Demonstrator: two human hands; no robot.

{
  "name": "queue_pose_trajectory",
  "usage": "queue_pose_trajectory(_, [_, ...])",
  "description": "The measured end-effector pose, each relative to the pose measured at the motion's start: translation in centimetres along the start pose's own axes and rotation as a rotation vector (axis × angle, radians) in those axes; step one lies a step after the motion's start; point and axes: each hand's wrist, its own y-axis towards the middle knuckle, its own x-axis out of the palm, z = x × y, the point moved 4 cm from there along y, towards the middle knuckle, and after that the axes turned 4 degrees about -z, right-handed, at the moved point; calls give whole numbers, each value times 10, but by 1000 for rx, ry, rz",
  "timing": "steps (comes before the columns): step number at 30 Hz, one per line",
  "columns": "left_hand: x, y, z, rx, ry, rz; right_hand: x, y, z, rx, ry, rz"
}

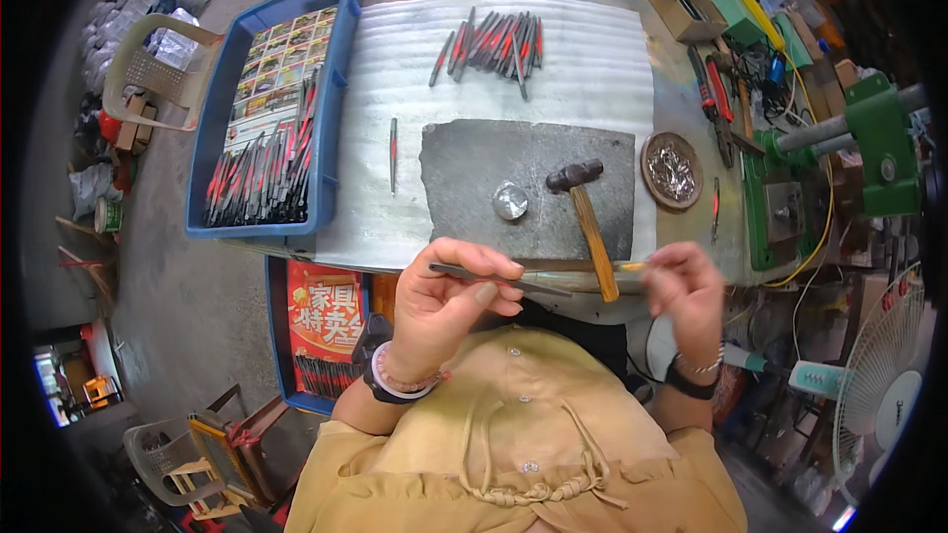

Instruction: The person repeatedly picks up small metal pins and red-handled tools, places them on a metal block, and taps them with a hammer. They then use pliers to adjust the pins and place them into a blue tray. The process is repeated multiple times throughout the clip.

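My left hand (439,301) holds a slim dark pointed tool (541,287) between thumb and fingers, its tapered end toward the right. My right hand (686,291) is slightly blurred, pinching a thin yellowish piece (632,266) just right of the hammer handle. Beyond both hands lies a grey stone slab (459,163). On it rest a shiny round metal block (510,201) and a hammer (591,232), whose wooden handle overhangs the near edge. A single slim black-and-red tool (393,156) lies left of the slab. Farther back is a pile of similar tools (494,44).
A blue tray (338,109) of black-and-red tools stands left; another blue bin (279,336) sits lower. Right of the slab are a round dish (646,173) of small shiny pieces, red-handled pliers (720,99) and a green press (879,153). A fan (879,385) stands lower right.
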Motion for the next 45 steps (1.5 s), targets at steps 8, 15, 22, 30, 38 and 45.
queue_pose_trajectory(8, [-7,-11,-7,-185,-152,12,93,-7,-7,34,493,-387])
queue_pose_trajectory(15, [-22,-20,-1,-188,-224,57,108,-3,-9,18,408,-392])
queue_pose_trajectory(22, [-31,-20,-2,-198,-226,93,118,-3,-9,81,270,-306])
queue_pose_trajectory(30, [-40,-17,-10,-263,-233,166,124,0,0,208,232,-377])
queue_pose_trajectory(38, [-69,15,12,-183,213,251,105,-3,-5,249,184,-449])
queue_pose_trajectory(45, [-118,78,34,177,1480,510,86,-10,-2,187,44,-423])
